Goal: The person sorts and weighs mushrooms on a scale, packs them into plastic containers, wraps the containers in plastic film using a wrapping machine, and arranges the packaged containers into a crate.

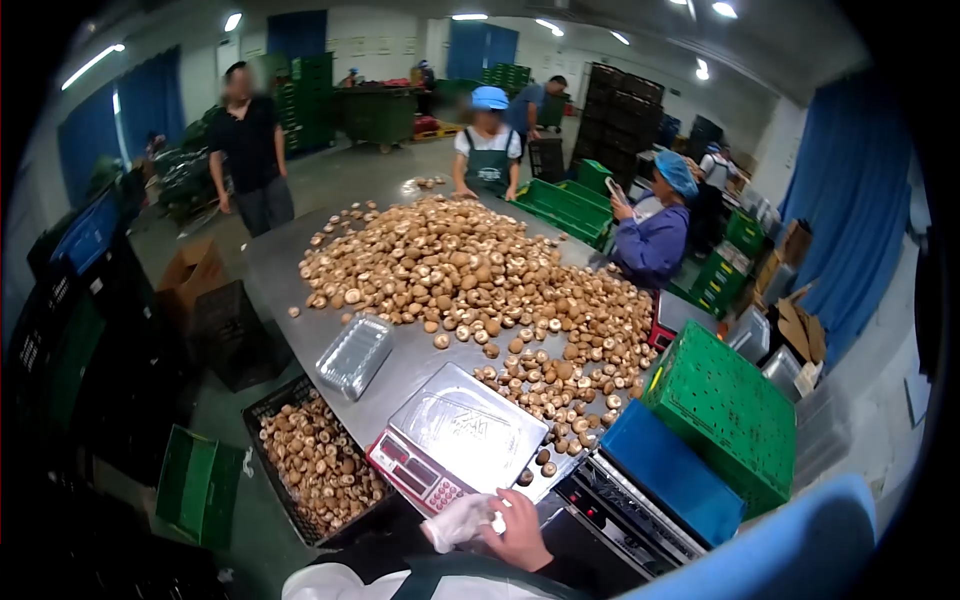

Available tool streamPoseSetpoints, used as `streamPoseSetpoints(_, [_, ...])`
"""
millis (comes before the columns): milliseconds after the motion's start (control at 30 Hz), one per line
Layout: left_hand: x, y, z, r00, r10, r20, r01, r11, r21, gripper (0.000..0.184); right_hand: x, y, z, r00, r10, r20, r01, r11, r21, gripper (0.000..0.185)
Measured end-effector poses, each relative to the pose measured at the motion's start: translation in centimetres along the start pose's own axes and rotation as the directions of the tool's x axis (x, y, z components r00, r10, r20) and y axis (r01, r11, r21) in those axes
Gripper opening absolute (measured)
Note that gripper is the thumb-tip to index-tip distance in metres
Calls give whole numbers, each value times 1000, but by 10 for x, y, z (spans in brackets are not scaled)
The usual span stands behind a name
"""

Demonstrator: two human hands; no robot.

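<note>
At 6 o'clock, bare right hand meets white-gloved left hand; can't tell if either's fingers are grasping or slack. Scale at 12 from them, mushrooms heaped beyond on tabletop, clear plastic box at 11, green crate at 2.

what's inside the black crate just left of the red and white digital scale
Brown-capped mushrooms, probably shiitake, many showing pale undersides. The top layer covers everything below it, so the bottom of the black crate can't be seen.
</note>
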State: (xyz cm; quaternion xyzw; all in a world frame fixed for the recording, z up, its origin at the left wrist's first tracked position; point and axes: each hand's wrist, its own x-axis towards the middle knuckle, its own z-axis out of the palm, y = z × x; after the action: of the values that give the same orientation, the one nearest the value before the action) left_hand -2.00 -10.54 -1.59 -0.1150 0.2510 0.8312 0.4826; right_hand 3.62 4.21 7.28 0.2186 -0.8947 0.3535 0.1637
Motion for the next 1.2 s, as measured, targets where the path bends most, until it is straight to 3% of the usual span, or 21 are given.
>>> streamPoseSetpoints(33, [-12, -9, 18, 929, 284, 238, -367, 795, 484, 20, -3, -6, 7, 998, -63, 6, 64, 995, -80, 44])
streamPoseSetpoints(67, [-28, -16, 45, 725, 527, 443, -635, 265, 725, 21, -8, -9, 13, 992, -126, 14, 127, 979, -160, 45])
streamPoseSetpoints(133, [9, -44, 17, 880, 417, 226, -474, 758, 447, 22, -23, -2, 16, 994, -108, 19, 110, 986, -122, 45])
streamPoseSetpoints(200, [45, -79, -23, 974, 200, 104, -198, 980, -27, 23, -37, 2, 23, 991, 125, 49, -116, 982, -148, 46])
streamPoseSetpoints(267, [69, -112, -46, 998, 40, 51, -15, 910, -414, 27, -49, 8, 21, 980, 171, 104, -168, 985, -39, 42])
streamPoseSetpoints(400, [-27, -88, 40, 998, -10, -55, -9, 941, -338, 36, -58, -7, -4, 966, 176, 190, -175, 984, -21, 44])
streamPoseSetpoints(467, [-40, -87, 33, 922, 18, 386, 151, 903, -403, 51, -54, -33, -26, 947, 134, 291, -136, 991, -16, 47])
streamPoseSetpoints(500, [-39, -91, 30, 887, 86, 453, 150, 874, -462, 46, -62, -33, -21, 940, 71, 334, -40, 994, -99, 52])
streamPoseSetpoints(533, [-39, -93, 53, 981, 139, 136, -53, 862, -504, 48, -66, -36, -19, 937, 68, 342, -40, 995, -89, 52])
streamPoseSetpoints(567, [-40, -94, 75, 964, 176, -197, -246, 869, -429, 49, -71, -41, -16, 930, -12, 367, -8, 999, 54, 54])
streamPoseSetpoints(600, [-16, -115, 60, 951, 273, 148, -178, 870, -460, 58, -67, -49, -19, 924, -53, 379, 41, 998, 38, 57])
streamPoseSetpoints(633, [10, -139, 40, 810, 342, 476, -100, 881, -463, 68, -64, -57, -22, 916, -93, 390, 91, 996, 23, 59])
streamPoseSetpoints(700, [52, -159, 23, 217, 366, 905, 41, 923, -383, 87, -57, -59, -26, 918, -65, 390, 68, 998, 6, 63])
streamPoseSetpoints(733, [57, -157, 41, 212, 357, 910, 49, 926, -375, 87, -53, -51, -29, 925, 2, 380, -4, 1000, 3, 64])
streamPoseSetpoints(767, [51, -152, 80, 302, 699, 648, -69, 694, -716, 85, -48, -43, -32, 927, 69, 368, -74, 997, 1, 65])
streamPoseSetpoints(800, [47, -146, 89, 452, 685, 572, -175, 696, -696, 82, -43, -36, -34, 925, 135, 356, -145, 989, 1, 67])
streamPoseSetpoints(833, [40, -136, 86, 672, 536, 511, -195, 794, -576, 78, -38, -32, -34, 917, 200, 345, -214, 977, 3, 68])
streamPoseSetpoints(867, [32, -125, 86, 801, 405, 442, -172, 862, -477, 74, -35, -30, -34, 926, 224, 305, -220, 974, -47, 68])
streamPoseSetpoints(1000, [21, -103, 66, 916, 187, 354, -62, 940, -335, 59, -34, -14, -25, 893, 225, 390, -128, 957, -260, 75])
streamPoseSetpoints(1167, [7, -72, 44, 962, 52, 268, 26, 960, -279, 41, -15, -38, 2, 924, -93, 372, 153, 979, -136, 86])
streamPoseSetpoints(1200, [2, -64, 39, 968, 33, 249, 39, 960, -279, 37, -7, -37, 5, 927, -26, 374, 139, 951, -277, 72])
